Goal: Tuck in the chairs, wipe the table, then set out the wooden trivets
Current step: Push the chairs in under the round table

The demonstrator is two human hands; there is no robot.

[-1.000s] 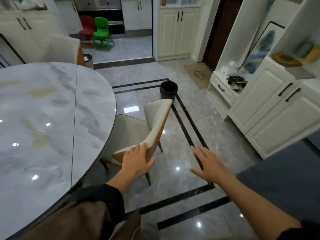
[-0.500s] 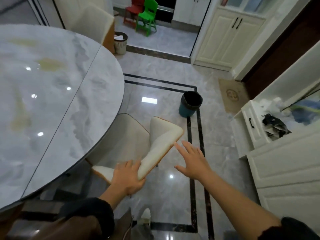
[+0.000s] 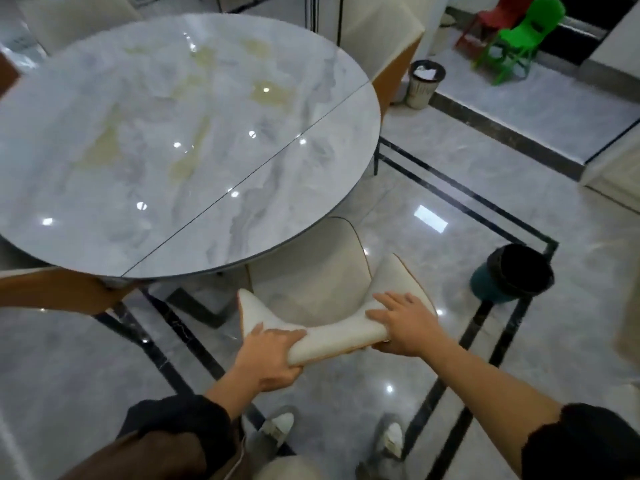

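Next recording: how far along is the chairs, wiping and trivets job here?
Early. Nothing looks finished. In hand: the left hand and right hand grip the back of a cream chair whose seat sits only partly under the table. Left: no cloth or trivets show on the table, so wiping and setting out remain.

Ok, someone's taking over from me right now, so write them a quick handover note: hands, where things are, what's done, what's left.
Left hand: grips the left end of the cream chair's backrest.
Right hand: grips the right end.
Chair: seat partly under the edge of the marble table, backrest out from it.
Done: no step finished.
Left: push this chair in, check the second chair on the far side, wipe the table, set out the trivets. No cloth or trivets are in view.
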